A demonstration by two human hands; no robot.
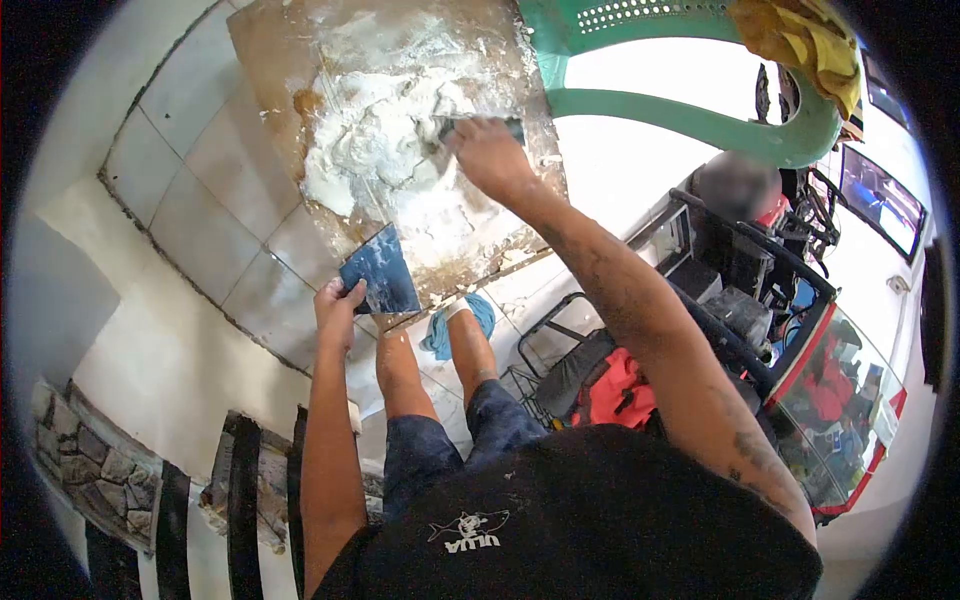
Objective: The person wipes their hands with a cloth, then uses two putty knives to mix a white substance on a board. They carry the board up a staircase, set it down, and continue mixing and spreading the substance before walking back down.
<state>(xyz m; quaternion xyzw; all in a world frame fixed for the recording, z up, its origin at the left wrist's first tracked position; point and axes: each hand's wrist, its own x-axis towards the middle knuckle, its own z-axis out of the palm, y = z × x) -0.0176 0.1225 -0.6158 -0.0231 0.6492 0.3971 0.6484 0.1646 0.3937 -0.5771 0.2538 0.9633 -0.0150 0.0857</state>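
Note:
A wooden board (262, 45) lies ahead of me, smeared with thick white paste (375, 140) that looks like putty. My left hand (338, 305) grips a flat, dark blue scraper (385, 272) at the board's near left corner, the thumb across its face. Streaks of white mark that blade. Over the right part of the paste, my right hand (488, 155) is closed on a second dark scraper (516, 129), its blade low at the paste and partly covered by my fingers.
A green plastic chair (690, 112) with a yellow cloth (800, 45) on it stands at the far right. Light blue cloth (480, 318) lies by my feet. To my right are a black metal rack (545, 345) and a red-edged glass case (840, 400). Black posts (243, 500) stand lower left.

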